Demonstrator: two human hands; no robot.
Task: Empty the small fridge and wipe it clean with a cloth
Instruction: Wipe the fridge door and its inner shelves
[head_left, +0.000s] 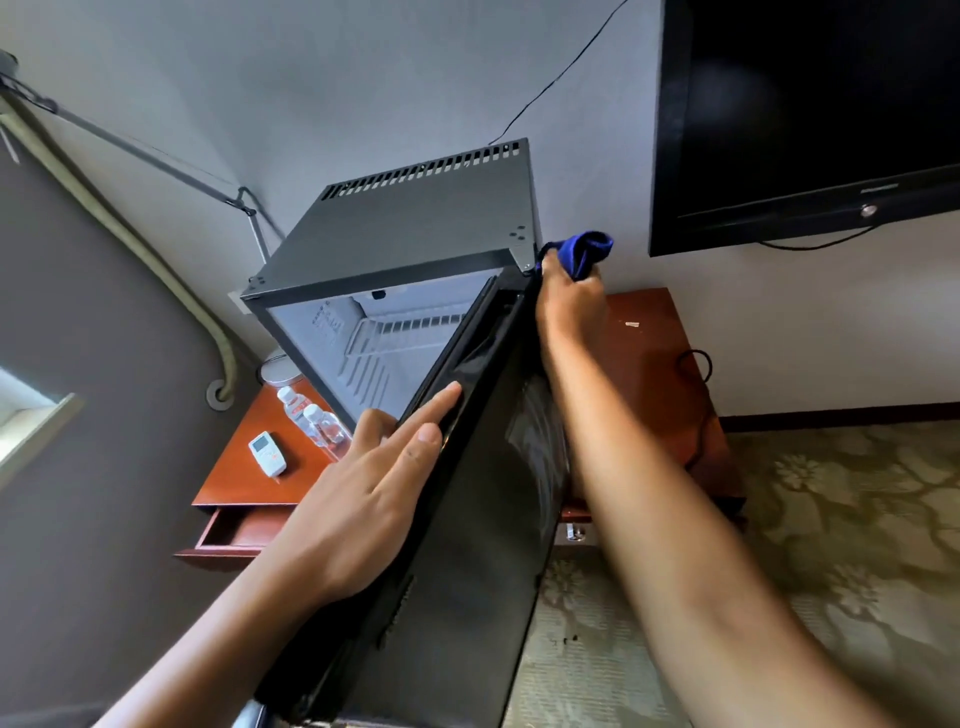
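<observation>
A small black fridge (415, 218) stands on a reddish wooden table, its door (483, 509) swung open toward me. The white inside with a wire shelf (395, 332) shows nothing stored in the part I can see. My left hand (374, 488) lies with straight fingers along the door's top edge. My right hand (569, 301) grips a blue cloth (584, 254) at the door's hinge corner, by the fridge's top right. The door hides the lower inside.
Two water bottles (311, 421) and a white remote (267, 453) lie on the table (654, 332) left of the fridge. A drawer (228, 535) hangs open below. A black TV (810, 114) is on the wall at right. Patterned carpet covers the floor.
</observation>
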